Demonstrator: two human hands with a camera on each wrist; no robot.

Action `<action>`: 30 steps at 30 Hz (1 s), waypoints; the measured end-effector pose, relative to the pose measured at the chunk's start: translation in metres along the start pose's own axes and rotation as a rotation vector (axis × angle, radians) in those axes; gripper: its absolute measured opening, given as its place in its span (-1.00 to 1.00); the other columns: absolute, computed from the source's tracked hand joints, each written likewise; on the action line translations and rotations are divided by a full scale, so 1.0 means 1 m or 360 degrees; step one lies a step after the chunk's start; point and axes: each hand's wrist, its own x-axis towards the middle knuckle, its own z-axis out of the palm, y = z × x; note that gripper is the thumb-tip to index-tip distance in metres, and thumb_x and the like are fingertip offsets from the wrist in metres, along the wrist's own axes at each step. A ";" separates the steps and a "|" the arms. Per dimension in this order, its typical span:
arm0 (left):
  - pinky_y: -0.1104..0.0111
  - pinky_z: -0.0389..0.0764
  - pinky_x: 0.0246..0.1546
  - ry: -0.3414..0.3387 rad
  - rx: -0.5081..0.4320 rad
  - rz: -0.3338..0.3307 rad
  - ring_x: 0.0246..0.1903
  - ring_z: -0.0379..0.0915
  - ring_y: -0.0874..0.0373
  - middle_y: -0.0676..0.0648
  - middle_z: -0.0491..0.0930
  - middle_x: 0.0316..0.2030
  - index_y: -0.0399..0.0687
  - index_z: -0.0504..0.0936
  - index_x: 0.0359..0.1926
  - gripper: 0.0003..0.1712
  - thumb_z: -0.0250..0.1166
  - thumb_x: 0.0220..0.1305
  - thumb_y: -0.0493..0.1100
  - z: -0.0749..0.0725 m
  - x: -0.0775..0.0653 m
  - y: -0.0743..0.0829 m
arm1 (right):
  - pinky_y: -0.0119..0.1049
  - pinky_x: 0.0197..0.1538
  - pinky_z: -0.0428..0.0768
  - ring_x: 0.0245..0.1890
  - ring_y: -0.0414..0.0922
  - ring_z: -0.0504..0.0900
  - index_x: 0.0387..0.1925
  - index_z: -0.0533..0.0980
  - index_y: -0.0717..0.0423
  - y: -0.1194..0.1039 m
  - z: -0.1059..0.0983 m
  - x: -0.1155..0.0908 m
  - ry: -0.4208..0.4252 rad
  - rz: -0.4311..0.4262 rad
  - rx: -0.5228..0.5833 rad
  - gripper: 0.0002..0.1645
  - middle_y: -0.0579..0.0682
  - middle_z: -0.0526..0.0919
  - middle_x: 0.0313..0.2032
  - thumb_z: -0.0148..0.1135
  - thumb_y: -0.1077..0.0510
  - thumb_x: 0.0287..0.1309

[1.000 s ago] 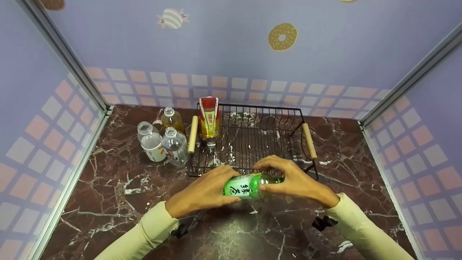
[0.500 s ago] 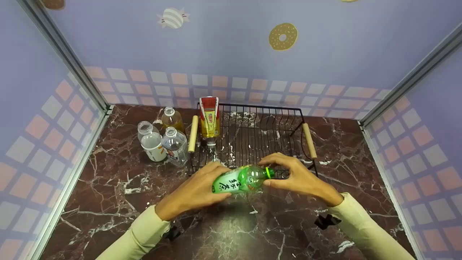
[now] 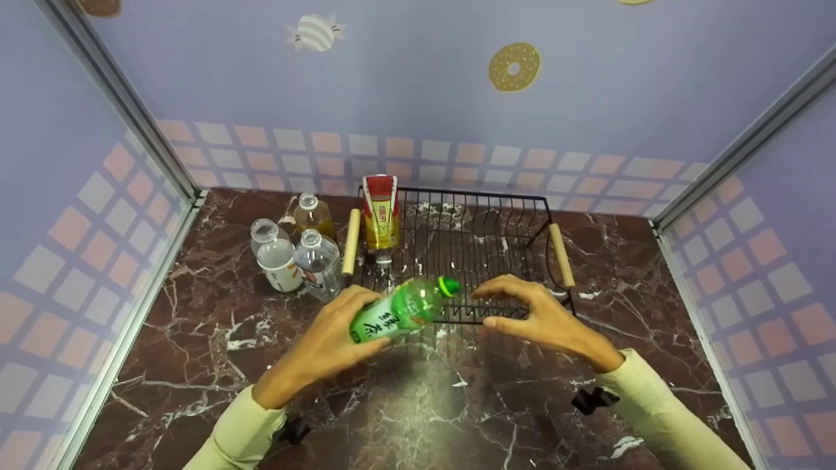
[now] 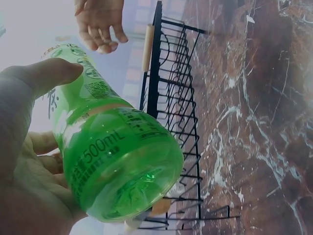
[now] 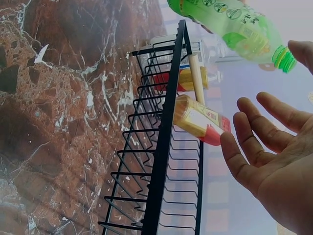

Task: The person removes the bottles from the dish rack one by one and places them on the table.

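Note:
My left hand [image 3: 330, 336] grips a green tea bottle [image 3: 392, 313] round its lower body, in front of the wire rack. The bottle tilts, its green capped end pointing up and to the right. The left wrist view shows the bottle's [image 4: 112, 156] base and the thumb across its label. Just right of the cap, my right hand [image 3: 539, 320] holds nothing, its fingers and thumb apart. In the right wrist view the bottle's green cap [image 5: 284, 58] is near the thumb, with a gap between them.
A black wire rack [image 3: 467, 320] with wooden handles stands at the back, a red-and-yellow labelled bottle [image 3: 381, 215] in its left end. Left of it stand a white-labelled bottle [image 3: 277, 264], a clear bottle [image 3: 318, 264] and an amber one [image 3: 313, 212]. Tiled-pattern walls enclose the marbled table.
My left hand has carried the green tea bottle left, away from my right hand, tipping its cap end upward. My right hand has let go of the bottle's neck end and its fingers have spread.

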 end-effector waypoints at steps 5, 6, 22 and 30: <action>0.24 0.77 -0.03 0.0110 -0.0032 -0.0005 -0.04 0.60 0.06 -0.12 0.65 0.11 -0.29 0.65 0.25 -0.34 0.68 0.14 -0.29 -0.006 -0.005 -0.007 | 0.24 0.42 0.56 0.29 -0.02 0.67 0.30 0.68 0.01 0.002 -0.001 -0.001 0.0009 0.0031 0.0015 -0.51 -0.09 0.74 0.24 0.47 0.12 0.37; 0.24 0.78 -0.04 0.0128 -0.0043 -0.0017 -0.05 0.60 0.07 -0.12 0.65 0.11 -0.29 0.64 0.24 -0.35 0.68 0.14 -0.30 -0.008 -0.006 -0.008 | 0.25 0.42 0.55 0.29 -0.02 0.66 0.30 0.68 0.01 0.002 -0.001 -0.001 0.0010 0.0034 0.0018 -0.51 -0.09 0.74 0.24 0.47 0.12 0.38; 0.24 0.76 -0.01 0.0477 -0.0169 -0.0080 -0.03 0.68 -0.04 -0.09 0.68 0.05 -0.31 0.61 0.22 -0.32 0.67 0.08 -0.38 -0.014 -0.030 -0.027 | 0.45 0.35 0.55 0.26 0.08 0.69 0.29 0.68 0.11 0.007 -0.002 -0.002 0.0045 0.0073 0.0033 -0.52 -0.02 0.76 0.22 0.45 0.11 0.40; 0.30 0.71 0.19 0.0551 -0.0257 -0.0224 0.10 0.68 -0.06 -0.18 0.71 0.11 -0.32 0.61 0.27 -0.31 0.65 0.11 -0.42 -0.024 -0.038 -0.029 | 0.48 0.38 0.51 0.28 0.02 0.67 0.30 0.69 0.06 0.011 -0.002 -0.003 0.0058 0.0100 0.0031 -0.52 -0.10 0.75 0.23 0.45 0.09 0.41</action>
